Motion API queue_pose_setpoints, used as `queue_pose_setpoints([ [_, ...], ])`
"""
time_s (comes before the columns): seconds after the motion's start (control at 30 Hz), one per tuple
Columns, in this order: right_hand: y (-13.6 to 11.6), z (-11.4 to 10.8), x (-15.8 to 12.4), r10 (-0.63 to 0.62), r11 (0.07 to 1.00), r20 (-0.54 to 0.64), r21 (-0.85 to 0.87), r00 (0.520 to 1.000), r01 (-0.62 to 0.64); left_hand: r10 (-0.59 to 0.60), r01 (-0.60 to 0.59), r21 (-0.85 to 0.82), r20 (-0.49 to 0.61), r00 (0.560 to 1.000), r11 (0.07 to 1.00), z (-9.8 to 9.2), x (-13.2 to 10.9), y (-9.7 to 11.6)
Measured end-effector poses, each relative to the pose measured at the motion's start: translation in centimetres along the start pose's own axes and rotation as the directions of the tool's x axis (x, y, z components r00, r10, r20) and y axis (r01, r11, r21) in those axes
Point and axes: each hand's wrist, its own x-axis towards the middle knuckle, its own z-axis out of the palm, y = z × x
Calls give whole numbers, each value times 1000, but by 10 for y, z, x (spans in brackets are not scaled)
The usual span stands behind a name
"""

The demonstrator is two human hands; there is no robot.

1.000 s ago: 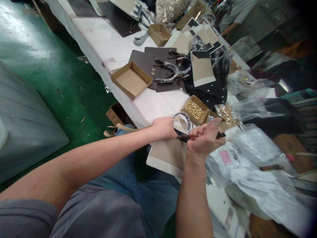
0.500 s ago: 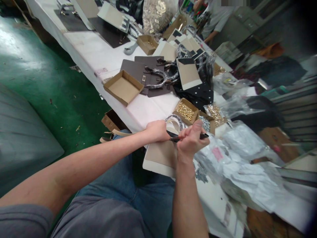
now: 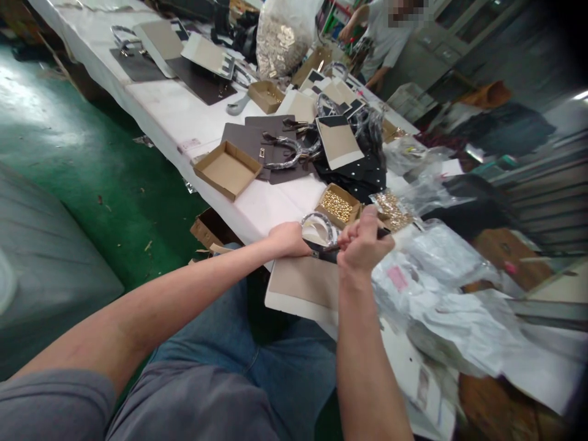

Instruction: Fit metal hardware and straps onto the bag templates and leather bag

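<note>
A beige bag panel (image 3: 301, 285) with a pale border and a dark upper strip lies at the table's front edge, over my lap. My left hand (image 3: 290, 239) is closed on the panel's dark upper edge, its fingertips mostly hidden. Beside it, a small metal fitting (image 3: 315, 253) shows on the strip. My right hand (image 3: 365, 245) makes a fist around a dark-handled tool (image 3: 383, 233) whose thin shaft points left toward the fitting; whether its tip touches is unclear. Just behind the hands stands a plastic-wrapped bag handle (image 3: 329, 229).
Past my hands are a box of gold-coloured hardware (image 3: 337, 204) and a shallow cardboard tray (image 3: 228, 169). Dark bag panels (image 3: 239, 138) lie behind. Plastic-wrapped white material (image 3: 441, 306) covers the right side. A co-worker (image 3: 383, 43) stands across the table.
My right fist has shifted slightly right and up, away from my left hand, uncovering the metal fitting on the strip. My left hand keeps its hold. The camera view has tilted a little.
</note>
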Motion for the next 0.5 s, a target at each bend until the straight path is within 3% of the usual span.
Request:
queue_pose_setpoints([
  [0.13,10,7,-19,5,998,5,-68,1000,-4,29,-29,2,-25,999,1000,4,2,-7],
  [0.4,18,7,-29,-59,970,68,-232,996,73,54,-54,-12,-11,998,998,4,7,-9],
  [0.5,18,8,-34,-15,951,122,-306,992,52,52,-53,-46,-12,999,998,2,6,-7],
])
